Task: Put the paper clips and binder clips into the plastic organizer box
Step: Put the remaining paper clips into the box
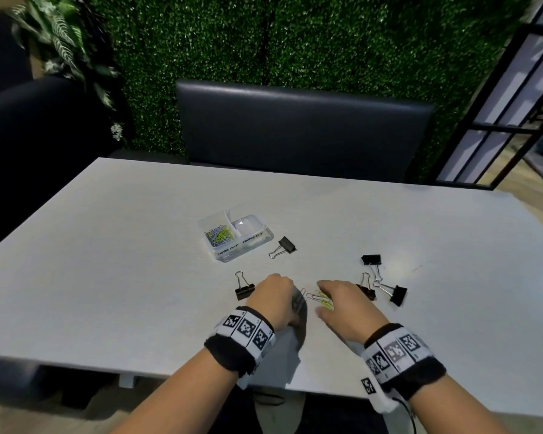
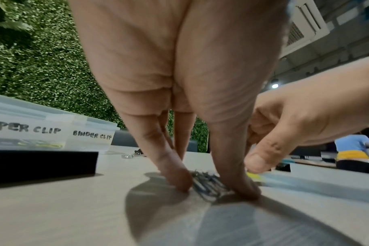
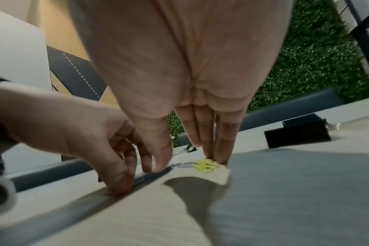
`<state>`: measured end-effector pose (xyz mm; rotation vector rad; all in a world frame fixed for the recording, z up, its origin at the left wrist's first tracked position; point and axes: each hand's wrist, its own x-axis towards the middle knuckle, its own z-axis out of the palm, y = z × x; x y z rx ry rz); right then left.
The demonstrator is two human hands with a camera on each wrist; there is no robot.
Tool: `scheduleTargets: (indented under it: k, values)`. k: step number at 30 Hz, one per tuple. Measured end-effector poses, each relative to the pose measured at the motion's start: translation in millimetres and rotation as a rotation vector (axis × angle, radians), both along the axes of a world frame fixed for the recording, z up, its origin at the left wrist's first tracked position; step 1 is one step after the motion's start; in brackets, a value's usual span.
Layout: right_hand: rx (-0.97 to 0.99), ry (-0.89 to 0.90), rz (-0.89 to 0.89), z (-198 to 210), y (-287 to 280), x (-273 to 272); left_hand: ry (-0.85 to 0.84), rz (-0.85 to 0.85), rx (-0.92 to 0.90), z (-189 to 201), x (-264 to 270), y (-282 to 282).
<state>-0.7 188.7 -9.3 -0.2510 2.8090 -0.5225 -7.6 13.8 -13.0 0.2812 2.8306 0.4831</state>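
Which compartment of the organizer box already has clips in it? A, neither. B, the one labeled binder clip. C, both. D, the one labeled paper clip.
D: in the box, colored paper clips fill the compartment labeled paper clip, while the binder clip side looks empty and the binder clips lie on the table.

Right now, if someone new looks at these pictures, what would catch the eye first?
Probably the two hands at the table's near edge: the left hand pinches a bunch of grey paper clips against the table, and the right hand rests fingertips by yellow paper clips. Next, five black binder clips scattered around the plastic organizer box.
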Motion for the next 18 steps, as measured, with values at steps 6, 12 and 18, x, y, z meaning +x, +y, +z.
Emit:
scheduleTargets:
  k: [6, 12, 18]
  values:
    - [0.11, 0.027, 0.052, -0.7, -9.0, -10.5, 0.04, 0.009, 0.003, 5.6, -11.9, 4.8]
    - [0.168, 0.061, 0.023, 11.3, -16.6, -16.5, 0.015, 0.05, 0.019, 3.7, -17.7, 6.7]
    - [0.11, -0.007, -0.072, 11.9, -18.4, -14.5, -0.024, 0.04, 0.044, -0.2, -16.3, 7.5]
